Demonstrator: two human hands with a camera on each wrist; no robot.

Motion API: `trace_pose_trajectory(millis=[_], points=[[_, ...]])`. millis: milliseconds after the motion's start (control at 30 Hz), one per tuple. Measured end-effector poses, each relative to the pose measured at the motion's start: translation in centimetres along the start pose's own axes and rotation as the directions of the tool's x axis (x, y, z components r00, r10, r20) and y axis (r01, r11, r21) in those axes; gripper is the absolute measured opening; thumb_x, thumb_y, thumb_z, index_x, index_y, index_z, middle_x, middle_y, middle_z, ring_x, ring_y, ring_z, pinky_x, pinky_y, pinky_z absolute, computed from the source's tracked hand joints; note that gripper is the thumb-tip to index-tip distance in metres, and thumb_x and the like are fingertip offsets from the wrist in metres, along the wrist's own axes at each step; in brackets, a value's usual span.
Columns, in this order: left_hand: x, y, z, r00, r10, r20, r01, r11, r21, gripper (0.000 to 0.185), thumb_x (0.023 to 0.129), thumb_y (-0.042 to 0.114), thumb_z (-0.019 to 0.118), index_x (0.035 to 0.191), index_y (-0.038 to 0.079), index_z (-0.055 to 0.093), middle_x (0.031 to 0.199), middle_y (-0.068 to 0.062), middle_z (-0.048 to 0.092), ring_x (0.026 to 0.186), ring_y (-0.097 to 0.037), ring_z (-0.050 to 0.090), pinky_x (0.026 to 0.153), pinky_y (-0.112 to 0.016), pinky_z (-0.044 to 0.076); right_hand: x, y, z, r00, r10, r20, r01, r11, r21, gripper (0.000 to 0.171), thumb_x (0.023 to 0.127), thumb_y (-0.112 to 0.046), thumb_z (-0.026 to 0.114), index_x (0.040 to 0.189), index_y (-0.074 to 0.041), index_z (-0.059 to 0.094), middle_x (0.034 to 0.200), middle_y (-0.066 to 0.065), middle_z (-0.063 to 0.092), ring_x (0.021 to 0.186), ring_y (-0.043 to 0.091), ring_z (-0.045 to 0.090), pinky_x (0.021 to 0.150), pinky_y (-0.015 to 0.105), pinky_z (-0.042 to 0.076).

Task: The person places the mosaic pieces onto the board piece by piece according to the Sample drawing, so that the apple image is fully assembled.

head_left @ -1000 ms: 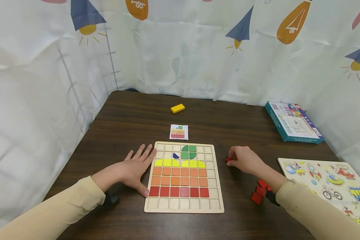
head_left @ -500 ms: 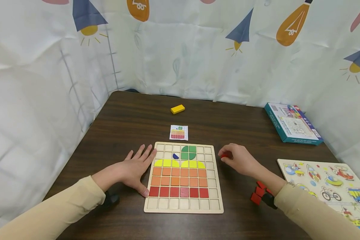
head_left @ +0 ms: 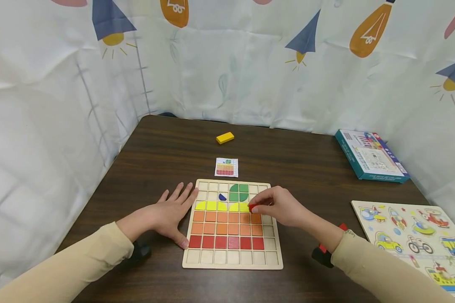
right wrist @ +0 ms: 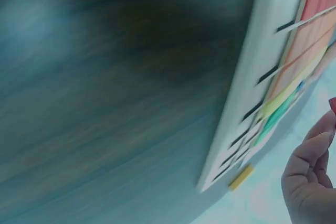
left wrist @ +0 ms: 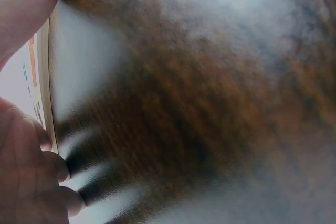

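Observation:
A wooden grid board (head_left: 233, 260) lies on the dark table, with rows of yellow, orange and red tiles, a green leaf shape and a small blue piece. My left hand (head_left: 168, 216) rests spread at its left edge, thumb and fingertips touching the rim. Between thumb and fingers my right hand (head_left: 282, 206) pinches a small red tile (head_left: 252, 208), held above the right end of the yellow row. In the right wrist view, only a corner of that red tile (right wrist: 333, 105) shows at the frame's edge.
Behind the board lie a small picture card (head_left: 226, 167) and a yellow block (head_left: 225, 137). Loose red tiles (head_left: 343, 227) are partly hidden under my right forearm. At the right are a puzzle board (head_left: 413, 235) and a teal box (head_left: 371, 155).
My right hand has carried the red tile leftward from the table right of the board to over the board. My left hand has stayed in place.

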State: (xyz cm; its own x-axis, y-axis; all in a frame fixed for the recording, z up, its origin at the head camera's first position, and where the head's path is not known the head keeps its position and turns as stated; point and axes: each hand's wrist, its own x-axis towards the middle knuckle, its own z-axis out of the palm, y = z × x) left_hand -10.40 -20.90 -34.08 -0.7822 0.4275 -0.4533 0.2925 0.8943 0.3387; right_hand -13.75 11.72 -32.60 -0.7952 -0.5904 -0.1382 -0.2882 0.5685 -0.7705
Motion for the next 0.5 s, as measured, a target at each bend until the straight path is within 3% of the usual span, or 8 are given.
trace_pose_trajectory(millis=[233, 500], points=[[0.1, 0.0, 0.0, 1.0, -0.006, 0.009, 0.006, 1.0, 0.006, 0.146, 0.06, 0.061, 0.09, 0.164, 0.002, 0.005, 0.172, -0.024, -0.002, 0.157, -0.051, -0.006, 0.118, -0.077, 0.002, 1.1, -2.5, 2.3, 0.997, 0.019, 0.078, -0.025, 0.997, 0.067, 0.015, 0.091, -0.012, 0.077, 0.105, -0.006, 0.079, 0.098, 0.004, 0.079, 0.083, 0.013, 0.065, 0.077, 0.025, 0.055], [0.0, 0.0, 0.0, 1.0, -0.014, 0.01, 0.014, 1.0, 0.009, 0.143, 0.062, 0.06, 0.089, 0.164, 0.002, 0.007, 0.172, -0.024, -0.001, 0.156, -0.051, -0.005, 0.118, -0.077, 0.003, 2.2, -5.5, 5.8, 0.985, 0.018, 0.172, -0.022, 0.999, 0.023, 0.007, 0.087, -0.013, 0.082, 0.094, -0.011, 0.081, 0.083, -0.002, 0.078, 0.07, 0.007, 0.064, 0.068, 0.021, 0.053]])
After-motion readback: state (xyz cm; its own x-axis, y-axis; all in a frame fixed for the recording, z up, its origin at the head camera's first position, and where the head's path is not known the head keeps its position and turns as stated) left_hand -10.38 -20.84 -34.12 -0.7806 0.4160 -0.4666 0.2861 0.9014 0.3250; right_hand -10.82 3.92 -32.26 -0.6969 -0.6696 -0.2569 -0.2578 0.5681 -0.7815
